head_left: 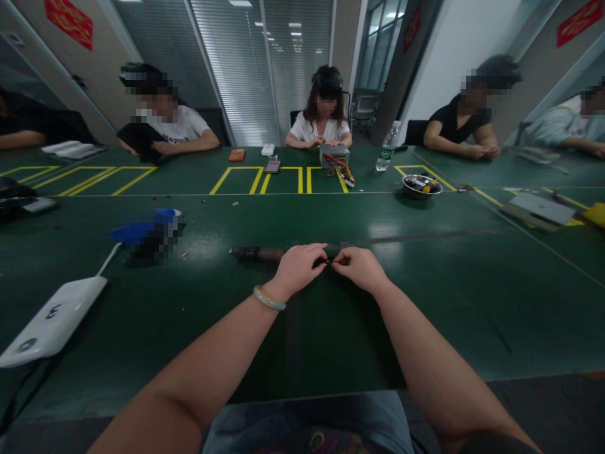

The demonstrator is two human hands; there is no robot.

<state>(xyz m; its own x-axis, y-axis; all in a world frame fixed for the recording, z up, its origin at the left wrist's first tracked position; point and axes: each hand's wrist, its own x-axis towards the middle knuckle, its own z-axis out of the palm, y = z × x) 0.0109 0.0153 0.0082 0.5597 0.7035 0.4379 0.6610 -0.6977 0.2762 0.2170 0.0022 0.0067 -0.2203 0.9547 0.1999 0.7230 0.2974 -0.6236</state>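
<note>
A long dark power tool (248, 253), drill-like with a narrow metal tip pointing left, lies on the green table in front of me. My left hand (300, 268) is curled over its body, with a bracelet on the wrist. Just to the right, my right hand (362, 268) has its thumb and forefinger pinched together, almost touching the left fingertips. Between the fingertips there is something small and dark, too small to name. My hands hide much of the tool's middle and right part.
At the left lie a white power bank (61, 315) with a cable and a blue-and-black item, pixelated. Across the table stand a metal bowl (422, 187) of small parts, a water bottle (388, 148) and a grey box (334, 154) with coloured wires. Several people sit around.
</note>
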